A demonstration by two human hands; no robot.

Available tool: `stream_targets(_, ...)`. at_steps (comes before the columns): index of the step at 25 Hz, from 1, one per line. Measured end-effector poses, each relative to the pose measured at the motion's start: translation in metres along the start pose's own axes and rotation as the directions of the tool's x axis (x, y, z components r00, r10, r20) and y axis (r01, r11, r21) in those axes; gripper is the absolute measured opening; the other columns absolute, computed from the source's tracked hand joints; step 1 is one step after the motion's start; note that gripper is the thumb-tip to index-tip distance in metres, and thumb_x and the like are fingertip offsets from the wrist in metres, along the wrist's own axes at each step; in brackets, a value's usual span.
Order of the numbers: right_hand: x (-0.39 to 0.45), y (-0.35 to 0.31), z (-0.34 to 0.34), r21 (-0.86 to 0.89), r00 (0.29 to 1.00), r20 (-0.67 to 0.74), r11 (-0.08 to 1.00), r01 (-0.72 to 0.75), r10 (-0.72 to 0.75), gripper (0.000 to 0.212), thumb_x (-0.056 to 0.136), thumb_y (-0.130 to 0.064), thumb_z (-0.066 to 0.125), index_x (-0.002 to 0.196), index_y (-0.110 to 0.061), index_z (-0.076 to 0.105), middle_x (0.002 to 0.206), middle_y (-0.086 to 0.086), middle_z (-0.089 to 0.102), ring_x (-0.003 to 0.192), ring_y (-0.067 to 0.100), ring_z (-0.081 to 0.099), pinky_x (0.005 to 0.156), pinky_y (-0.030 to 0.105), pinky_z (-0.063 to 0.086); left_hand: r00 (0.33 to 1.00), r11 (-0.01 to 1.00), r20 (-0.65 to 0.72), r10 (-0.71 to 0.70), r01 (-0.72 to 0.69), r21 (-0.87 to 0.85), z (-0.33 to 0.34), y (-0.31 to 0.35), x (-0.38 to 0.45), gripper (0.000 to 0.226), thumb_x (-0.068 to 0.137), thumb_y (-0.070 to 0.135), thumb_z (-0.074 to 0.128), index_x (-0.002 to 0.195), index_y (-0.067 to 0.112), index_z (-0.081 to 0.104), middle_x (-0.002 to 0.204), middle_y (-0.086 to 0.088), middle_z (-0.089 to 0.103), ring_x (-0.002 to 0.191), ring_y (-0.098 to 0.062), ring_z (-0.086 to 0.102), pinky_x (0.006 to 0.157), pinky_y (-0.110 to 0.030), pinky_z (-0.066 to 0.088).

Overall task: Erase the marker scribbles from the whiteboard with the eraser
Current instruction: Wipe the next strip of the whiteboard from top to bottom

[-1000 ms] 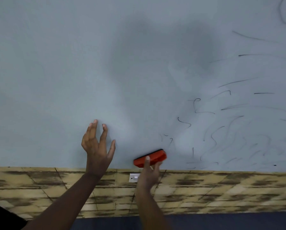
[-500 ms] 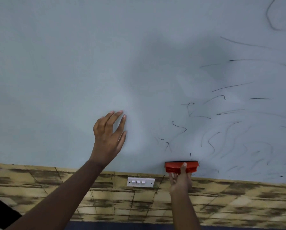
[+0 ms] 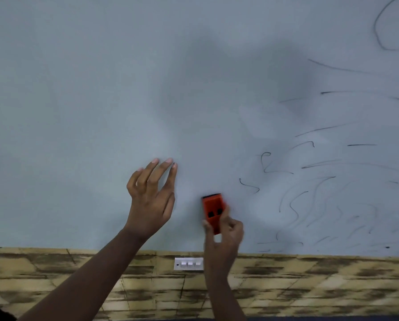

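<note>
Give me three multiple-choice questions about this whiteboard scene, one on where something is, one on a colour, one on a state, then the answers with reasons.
1. Where are the remaining scribbles?
A. left of the eraser
B. right of the eraser
C. on the wood panel

2. What colour is the eraser?
A. blue
B. orange-red
C. green

3. How is the left hand?
A. gripping a marker
B. fingers spread, holding nothing
C. in a fist

Answers: B, the dark lines fill the whiteboard on the right; B, its body is orange-red; B, only the right hand grips the eraser.

Left hand (image 3: 151, 202) raised, fingers (image 3: 158, 170) spread and relaxed; right hand (image 3: 225, 235) raised, fingers curled in a grip
</note>
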State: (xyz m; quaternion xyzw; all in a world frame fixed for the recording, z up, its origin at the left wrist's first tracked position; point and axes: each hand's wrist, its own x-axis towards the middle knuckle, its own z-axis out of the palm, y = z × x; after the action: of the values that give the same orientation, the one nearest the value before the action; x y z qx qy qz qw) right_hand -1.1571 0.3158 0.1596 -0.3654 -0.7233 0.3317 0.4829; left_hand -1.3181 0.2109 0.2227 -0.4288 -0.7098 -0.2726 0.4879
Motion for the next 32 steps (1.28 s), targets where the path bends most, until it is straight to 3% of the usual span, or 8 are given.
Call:
stream_targets(9,0.057,0.047,-0.056,0.42,0.798,-0.277,0.815,-0.401,0.535,0.075,0.096,-0.038,0.07,0.161,-0.025,0.034,0.114,0.001,0.064,0.108,0.016,0.063,0.103,0.053,0.054,0.995,0.995,-0.08,0.067,-0.061,0.079,0.035,-0.004,-0.016,0.072,0.104,0.029,0.05,0.167,0.008,0.023,0.178,-0.005,0.01,0.165,-0.026,0.009,0.132,-0.049,0.007)
stream_targets(14,0.062,-0.021,-0.04,0.142,0.977,-0.214,0.989,0.031,0.0,0.067,0.091,-0.041,0.075,0.151,-0.026,0.051,0.108,-0.004,0.052,0.1,0.021,0.06,0.083,0.035,0.06,0.992,0.994,-0.115,0.055,-0.043,0.098,0.042,0.001,-0.015,0.073,0.102,0.029,0.049,0.167,0.007,0.024,0.178,-0.005,0.011,0.164,-0.027,0.011,0.132,-0.052,0.007)
stream_targets(16,0.051,-0.038,-0.026,-0.114,0.94,-0.031,0.936,0.334,-0.34,0.064,0.089,-0.049,0.073,0.146,-0.025,0.057,0.103,-0.001,0.049,0.092,0.023,0.052,0.072,0.036,0.051,0.995,0.995,-0.101,0.023,-0.013,0.098,0.04,0.006,-0.015,0.074,0.101,0.029,0.05,0.167,0.007,0.024,0.177,-0.007,0.014,0.164,-0.028,0.012,0.131,-0.053,0.009)
stream_targets(19,0.05,-0.037,-0.025,-0.323,0.835,0.154,0.772,0.548,-0.529,0.066,0.089,-0.051,0.07,0.15,-0.034,0.049,0.102,0.002,0.051,0.087,0.021,0.049,0.069,0.037,0.047,0.995,0.993,-0.1,0.011,0.001,0.119,0.027,0.007,-0.007,0.071,0.1,0.028,0.054,0.165,0.01,0.031,0.166,-0.01,0.032,0.158,-0.028,0.024,0.123,-0.052,0.021)
stream_targets(23,0.097,-0.04,-0.067,-0.252,0.858,-0.042,0.837,0.486,-0.512,0.066,0.086,-0.05,0.074,0.147,-0.029,0.058,0.099,0.002,0.05,0.088,0.022,0.049,0.07,0.034,0.045,0.985,0.991,-0.169,-0.02,0.042,0.127,0.01,0.012,0.031,0.061,0.099,0.024,0.056,0.158,0.014,0.045,0.153,-0.008,0.044,0.145,-0.025,0.034,0.112,-0.049,0.027)
stream_targets(27,0.163,-0.04,-0.128,0.076,0.919,-0.329,0.964,0.256,-0.218,0.065,0.087,-0.048,0.074,0.147,-0.039,0.052,0.099,0.0,0.045,0.087,0.021,0.056,0.071,0.036,0.055,0.978,0.987,-0.202,-0.044,0.074,0.144,0.004,0.029,0.078,0.059,0.101,0.029,0.056,0.157,0.013,0.046,0.157,-0.007,0.042,0.147,-0.027,0.037,0.115,-0.05,0.027)
stream_targets(30,0.189,-0.04,-0.156,0.307,0.934,-0.356,0.941,0.144,-0.027,0.065,0.09,-0.031,0.08,0.145,-0.044,0.048,0.106,0.005,0.046,0.097,0.02,0.061,0.071,0.008,0.051,0.973,0.987,-0.225,-0.048,0.081,0.139,-0.005,0.03,0.112,0.06,0.102,0.03,0.054,0.158,0.012,0.045,0.162,-0.009,0.039,0.154,-0.027,0.033,0.116,-0.052,0.026)
stream_targets(32,0.192,-0.044,-0.159,0.278,0.943,-0.332,0.951,0.132,-0.034,0.065,0.089,-0.032,0.08,0.147,-0.038,0.05,0.106,0.006,0.047,0.097,0.023,0.061,0.075,0.015,0.055,0.973,0.989,-0.226,-0.038,0.069,0.13,-0.009,0.031,0.136,0.061,0.103,0.03,0.051,0.161,0.011,0.041,0.168,-0.011,0.035,0.159,-0.027,0.027,0.118,-0.056,0.025)
